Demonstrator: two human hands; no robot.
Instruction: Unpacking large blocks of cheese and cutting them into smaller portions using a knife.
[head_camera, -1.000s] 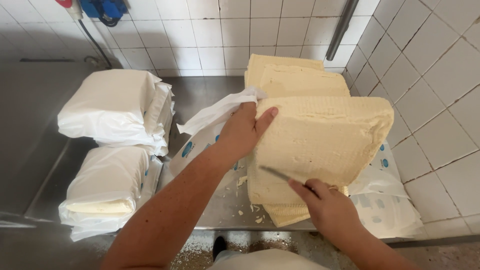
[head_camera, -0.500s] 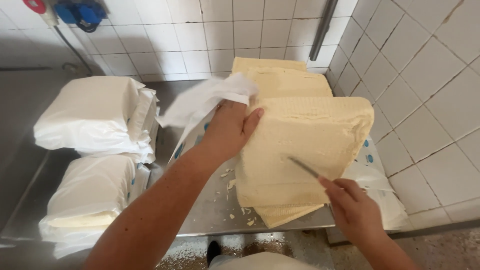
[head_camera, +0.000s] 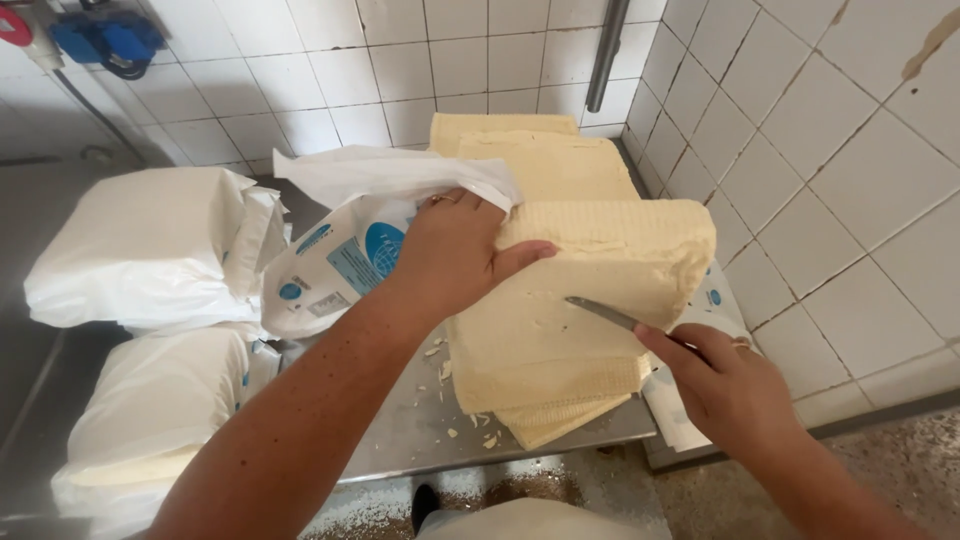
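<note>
A large pale yellow block (head_camera: 590, 290) lies tilted on top of other yellow blocks (head_camera: 545, 160) on a steel table (head_camera: 420, 430). My left hand (head_camera: 450, 250) grips the block's left edge together with a white wrapper with blue marks (head_camera: 350, 235) that is peeled away to the left. My right hand (head_camera: 725, 385) holds a knife (head_camera: 605, 313) whose blade lies against the block's front face. Yellow crumbs (head_camera: 470, 425) lie on the table below the block.
Two wrapped white blocks (head_camera: 150, 250) (head_camera: 150, 420) sit at the left on the table. White tiled walls run behind and to the right, with a grey pipe (head_camera: 605, 55) on the back wall. A blue fitting (head_camera: 105, 40) hangs at top left. More wrapper (head_camera: 670, 415) lies under the stack.
My left hand has pulled the wrapper farther off the block, toward the left. The knife in my right hand stays at the block's front face. The view has shifted slightly.
</note>
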